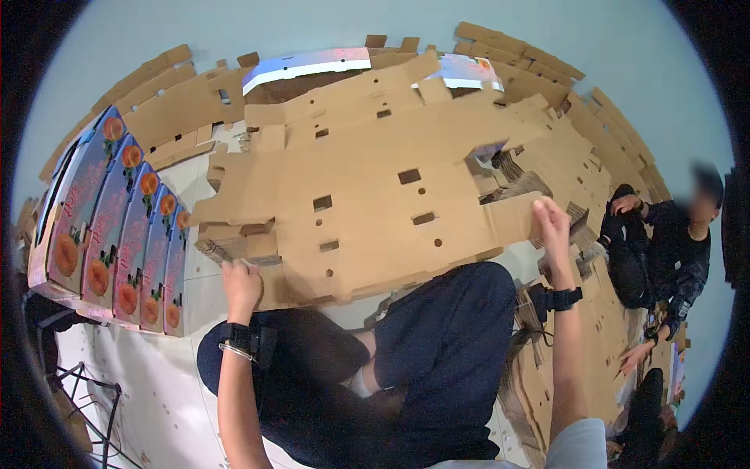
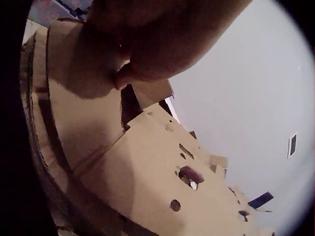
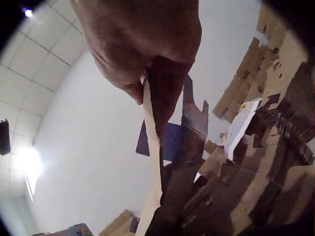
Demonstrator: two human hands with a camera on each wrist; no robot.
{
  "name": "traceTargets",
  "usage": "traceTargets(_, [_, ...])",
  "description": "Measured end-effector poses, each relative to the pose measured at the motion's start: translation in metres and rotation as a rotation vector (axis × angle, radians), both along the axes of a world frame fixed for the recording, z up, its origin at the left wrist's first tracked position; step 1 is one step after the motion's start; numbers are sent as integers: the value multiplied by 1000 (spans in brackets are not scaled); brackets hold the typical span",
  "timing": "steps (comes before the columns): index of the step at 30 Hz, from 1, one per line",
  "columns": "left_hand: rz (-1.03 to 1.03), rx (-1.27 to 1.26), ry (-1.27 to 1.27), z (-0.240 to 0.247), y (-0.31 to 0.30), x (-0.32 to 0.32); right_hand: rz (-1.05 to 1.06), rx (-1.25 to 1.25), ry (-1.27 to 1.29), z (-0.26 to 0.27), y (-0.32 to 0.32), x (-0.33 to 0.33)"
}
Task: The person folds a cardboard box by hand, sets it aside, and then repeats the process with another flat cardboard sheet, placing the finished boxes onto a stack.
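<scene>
A large die-cut cardboard box blank [image 1: 367,203], brown with punched slots and round holes, spans the space above the person's crossed legs in the head view. At its left near corner the left hand [image 1: 241,285] grips a flap; in the left wrist view the thumb lies by the flap's edge and the hand's shadow falls on the board [image 2: 98,118]. On the far right flap, the right hand [image 1: 551,227] pinches the edge between thumb and fingers. The right wrist view shows that flap edge-on [image 3: 153,162], its printed blue and pink side partly visible behind.
Upright printed fruit boxes [image 1: 117,227] stand in a row at left. Stacked cardboard blanks [image 1: 594,313] cover the floor at right, and more lean along the wall [image 1: 172,109]. Another person [image 1: 664,242] sits at far right. A black metal frame [image 1: 109,406] is at lower left.
</scene>
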State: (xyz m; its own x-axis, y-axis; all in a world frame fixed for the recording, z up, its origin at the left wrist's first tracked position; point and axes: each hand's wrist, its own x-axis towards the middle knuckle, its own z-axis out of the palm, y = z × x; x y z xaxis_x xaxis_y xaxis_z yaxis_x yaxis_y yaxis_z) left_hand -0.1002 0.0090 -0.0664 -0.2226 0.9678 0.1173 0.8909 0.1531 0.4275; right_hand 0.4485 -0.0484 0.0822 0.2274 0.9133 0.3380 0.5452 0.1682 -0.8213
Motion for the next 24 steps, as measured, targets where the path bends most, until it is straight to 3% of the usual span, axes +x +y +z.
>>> traceTargets(2, [23, 15, -34, 3, 0, 4, -46, 61, 190, 21, -6, -17])
traceTargets(5, [13, 35, -70, -1, 4, 10, -52, -14, 148, 21, -4, -3])
traceTargets(7, [-21, 35, -41, -7, 3, 12, -27, -109, 207, -17, 4, 29])
traceTargets(9, [-48, 9, 21, -11, 4, 7, -69, -418, 65, -64, 9, 55])
traceTargets(11, [-73, -20, 89, -14, 3, 5, -36, -524, 277, -86, 1, 38])
traceTargets(14, [8, 37, 75, -11, 2, 5, 47, -600, 278, -127, 11, 35])
traceTargets(18, [73, -87, 100, -12, 11, 7, 49, -596, 295, -133, 15, 43])
traceTargets(21, [86, -157, 62, -17, 19, 5, 77, -501, 162, -153, 25, 58])
traceTargets(23, [81, -174, 59, -24, 19, 1, 47, -427, -329, -175, 30, 72])
traceTargets(24, [96, -129, 87, -29, 20, -1, 42, -423, -330, -188, 30, 74])
